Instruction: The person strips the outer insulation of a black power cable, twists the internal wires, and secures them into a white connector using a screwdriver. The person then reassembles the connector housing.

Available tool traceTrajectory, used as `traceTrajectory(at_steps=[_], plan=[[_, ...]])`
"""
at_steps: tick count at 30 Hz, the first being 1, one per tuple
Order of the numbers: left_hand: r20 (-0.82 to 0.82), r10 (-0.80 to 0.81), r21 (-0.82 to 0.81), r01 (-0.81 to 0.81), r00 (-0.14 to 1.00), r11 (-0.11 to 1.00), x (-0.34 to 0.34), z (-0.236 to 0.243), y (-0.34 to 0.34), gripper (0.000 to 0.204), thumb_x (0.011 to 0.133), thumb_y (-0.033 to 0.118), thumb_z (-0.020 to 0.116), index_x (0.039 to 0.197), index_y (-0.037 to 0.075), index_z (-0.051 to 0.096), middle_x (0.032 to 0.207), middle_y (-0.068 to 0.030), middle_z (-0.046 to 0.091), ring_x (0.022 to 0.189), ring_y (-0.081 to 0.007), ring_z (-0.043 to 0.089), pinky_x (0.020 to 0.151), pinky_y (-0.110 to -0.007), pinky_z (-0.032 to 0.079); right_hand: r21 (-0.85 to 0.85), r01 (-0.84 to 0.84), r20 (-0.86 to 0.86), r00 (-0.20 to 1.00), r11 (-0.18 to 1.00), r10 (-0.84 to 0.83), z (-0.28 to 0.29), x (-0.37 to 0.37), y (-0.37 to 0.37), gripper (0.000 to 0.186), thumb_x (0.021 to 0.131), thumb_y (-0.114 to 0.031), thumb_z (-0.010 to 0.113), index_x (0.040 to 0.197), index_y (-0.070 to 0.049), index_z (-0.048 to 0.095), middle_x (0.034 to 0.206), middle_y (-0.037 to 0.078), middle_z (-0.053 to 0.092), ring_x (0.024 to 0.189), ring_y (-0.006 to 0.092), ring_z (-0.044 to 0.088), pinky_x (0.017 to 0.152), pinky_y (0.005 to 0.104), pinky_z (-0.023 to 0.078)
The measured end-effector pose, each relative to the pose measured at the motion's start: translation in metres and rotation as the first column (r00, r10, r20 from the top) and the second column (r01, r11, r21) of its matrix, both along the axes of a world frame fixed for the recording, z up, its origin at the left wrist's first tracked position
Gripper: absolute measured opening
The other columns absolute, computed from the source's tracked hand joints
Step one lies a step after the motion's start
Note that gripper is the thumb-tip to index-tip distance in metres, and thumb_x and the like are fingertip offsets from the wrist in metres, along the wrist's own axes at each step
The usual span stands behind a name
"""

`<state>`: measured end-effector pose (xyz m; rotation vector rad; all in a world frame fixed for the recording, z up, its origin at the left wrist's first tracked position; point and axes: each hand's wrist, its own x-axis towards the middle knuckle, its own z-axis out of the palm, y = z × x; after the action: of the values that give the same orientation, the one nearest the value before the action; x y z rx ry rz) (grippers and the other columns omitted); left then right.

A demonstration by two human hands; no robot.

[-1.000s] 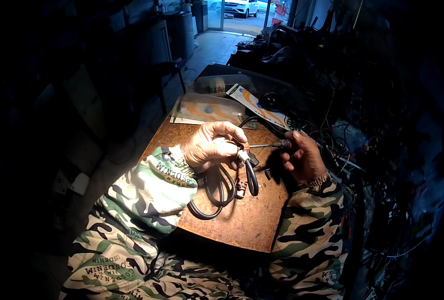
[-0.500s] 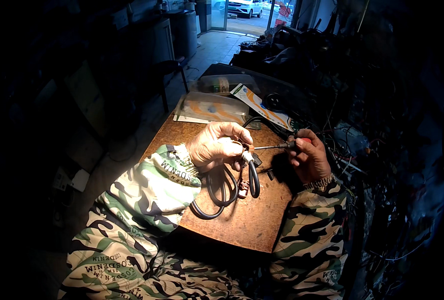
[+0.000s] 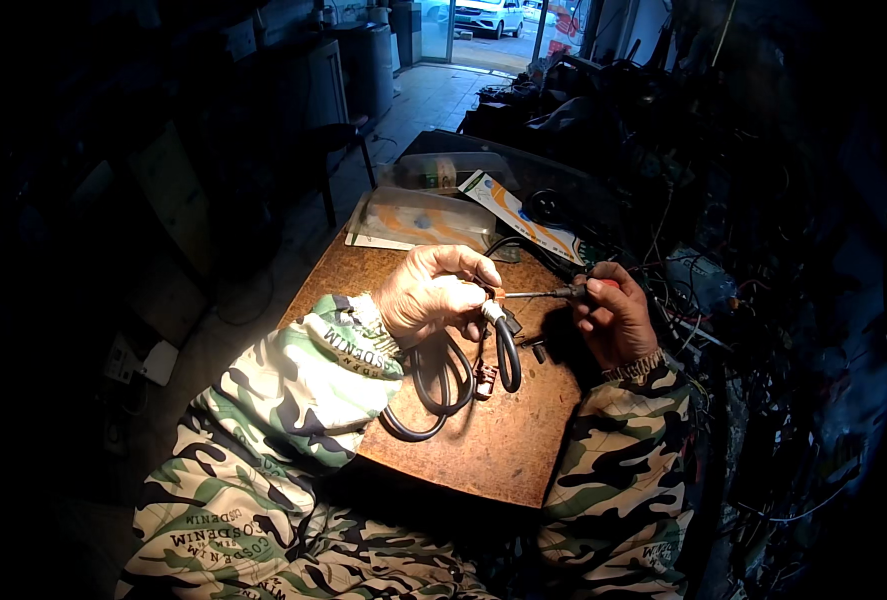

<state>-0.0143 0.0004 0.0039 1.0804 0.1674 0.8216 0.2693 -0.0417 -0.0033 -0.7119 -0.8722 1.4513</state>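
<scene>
Pinching left hand (image 3: 434, 295): its thumb and forefinger pressed together on a small copper-coloured connector (image 3: 500, 295), covering the near end.
Right hand (image 3: 619, 318): curled thumb and fingers gripped a screwdriver (image 3: 576, 291), hiding much of its red handle.
Screwdriver shaft: slim, metallic and nearly level, it reached the connector above the table (image 3: 464, 460); whether the tip sat in a screw could not be made out.
Cable (image 3: 515, 368): black and smooth, it hung in a narrow loop from a whitish collar (image 3: 494, 313) by the connector; rounder coils lay partly hidden behind the left forearm.
Brown piece (image 3: 485, 382): small and blocky, it lay below the hands, its detail too fine to read.
Table surface: brown, speckled and worn, its front corner brightly lit.
Packaging: a clear plastic sleeve (image 3: 434, 212) and a glossy white-and-orange card (image 3: 519, 215) lay beyond the hands.
Wires (image 3: 664, 250): thin and tangled, they sank into shadow at the right.
Doorway: it cut off the top of a white car (image 3: 489, 17).
</scene>
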Motion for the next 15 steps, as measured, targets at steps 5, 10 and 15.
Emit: traceTrajectory(at_steps=[5, 10, 15], plan=[[-0.024, 0.046, 0.011, -0.045, 0.999, 0.999, 0.001, 0.002, -0.002, 0.025, 0.085, 0.011, 0.075, 0.105, 0.002, 0.065, 0.094, -0.0124, 0.068, 0.084, -0.0197, 0.071, 0.062, -0.029, 0.063, -0.025, 0.04, 0.016, 0.999, 0.999, -0.04, 0.003, -0.003, -0.001, 0.018, 0.087, -0.004, 0.07, 0.102, -0.006, 0.059, 0.091, 0.009, 0.063, 0.071, 0.016, 0.06, 0.053, 0.025, 0.051], [0.014, -0.043, 0.009, 0.043, 0.999, 0.999, -0.003, 0.002, 0.003, 0.024, 0.088, 0.007, 0.071, 0.11, 0.001, 0.063, 0.1, -0.0106, 0.068, 0.09, -0.0194, 0.07, 0.067, -0.032, 0.062, -0.026, -0.022, -0.003, 1.0, 0.999, 0.022, -0.002, 0.004, 0.001, 0.016, 0.089, -0.007, 0.069, 0.101, -0.004, 0.058, 0.086, 0.009, 0.063, 0.067, 0.0155, 0.061, 0.051, 0.0255, 0.052], [0.021, -0.045, 0.01, 0.045, 0.999, 0.999, -0.003, 0.0, 0.002, 0.025, 0.088, 0.008, 0.072, 0.111, 0.001, 0.063, 0.1, -0.0102, 0.068, 0.09, -0.0192, 0.07, 0.067, -0.032, 0.062, -0.051, 0.076, 0.004, 0.997, 0.996, -0.076, 0.011, -0.012, -0.006, 0.015, 0.09, -0.009, 0.071, 0.098, -0.005, 0.059, 0.084, 0.008, 0.064, 0.061, 0.0127, 0.059, 0.046, 0.0249, 0.049]])
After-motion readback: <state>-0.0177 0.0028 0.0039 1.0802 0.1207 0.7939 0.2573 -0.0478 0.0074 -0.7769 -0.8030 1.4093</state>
